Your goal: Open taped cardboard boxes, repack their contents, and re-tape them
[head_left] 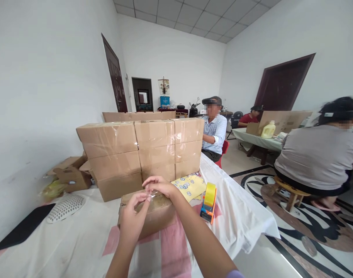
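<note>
A closed cardboard box (160, 222) lies on the cloth-covered table in front of me. Both hands meet above its top, fingertips close together. My left hand (135, 210) is closed in a pinch at a shiny bit of clear tape (152, 196). Reaching over from the right, my right hand (160, 186) has its thumb and fingers pinched at the same spot, its wrist above the box; the exact grip is partly hidden. Right of the box stands a tape dispenser (208, 202) with a yellow roll. Yellow printed sheets (189, 186) lie behind it.
Stacked taped cardboard boxes (156, 144) form a wall behind my hands. Left are open cartons (73, 175), a white perforated cover (65, 207) and a black mat (22, 226). A person (215, 129) sits beyond the stack; others sit at another table (256, 137) on the right.
</note>
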`<state>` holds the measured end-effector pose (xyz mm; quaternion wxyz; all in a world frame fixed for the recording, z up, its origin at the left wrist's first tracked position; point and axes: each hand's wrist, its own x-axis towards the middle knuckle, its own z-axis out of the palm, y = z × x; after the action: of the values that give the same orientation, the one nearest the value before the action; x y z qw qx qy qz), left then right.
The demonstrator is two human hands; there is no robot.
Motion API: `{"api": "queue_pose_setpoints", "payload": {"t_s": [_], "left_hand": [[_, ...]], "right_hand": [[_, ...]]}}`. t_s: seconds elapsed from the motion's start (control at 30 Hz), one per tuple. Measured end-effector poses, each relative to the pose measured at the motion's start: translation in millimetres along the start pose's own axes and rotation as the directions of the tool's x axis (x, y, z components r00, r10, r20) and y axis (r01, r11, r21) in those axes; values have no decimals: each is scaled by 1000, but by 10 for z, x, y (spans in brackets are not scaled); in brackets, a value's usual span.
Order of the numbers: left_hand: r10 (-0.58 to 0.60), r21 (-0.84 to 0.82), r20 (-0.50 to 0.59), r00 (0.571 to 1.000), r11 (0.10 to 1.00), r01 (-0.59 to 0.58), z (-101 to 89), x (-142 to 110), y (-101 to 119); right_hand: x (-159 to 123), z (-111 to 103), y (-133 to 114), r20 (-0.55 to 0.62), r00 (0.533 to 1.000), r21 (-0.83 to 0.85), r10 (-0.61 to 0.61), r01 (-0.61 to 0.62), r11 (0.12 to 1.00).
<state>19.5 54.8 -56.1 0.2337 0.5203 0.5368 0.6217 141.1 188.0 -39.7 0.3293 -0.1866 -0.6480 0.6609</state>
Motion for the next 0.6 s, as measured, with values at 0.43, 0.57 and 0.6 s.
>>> {"api": "queue_pose_setpoints", "payload": {"t_s": [0.43,0.57,0.6], "left_hand": [[15,-76,-12,1000,997,-16,173,-128,-97],[-32,-112,-18,999,993,30,206,-191,-145],[-54,-133,-17,998,990,51,200,-187,-142]], "right_hand": [[-8,-12,-8,11,1000,17,2,-3,1000],[-16,-29,-28,73,997,36,-3,1,999],[-12,-35,-23,82,997,37,-1,-2,999]]}}
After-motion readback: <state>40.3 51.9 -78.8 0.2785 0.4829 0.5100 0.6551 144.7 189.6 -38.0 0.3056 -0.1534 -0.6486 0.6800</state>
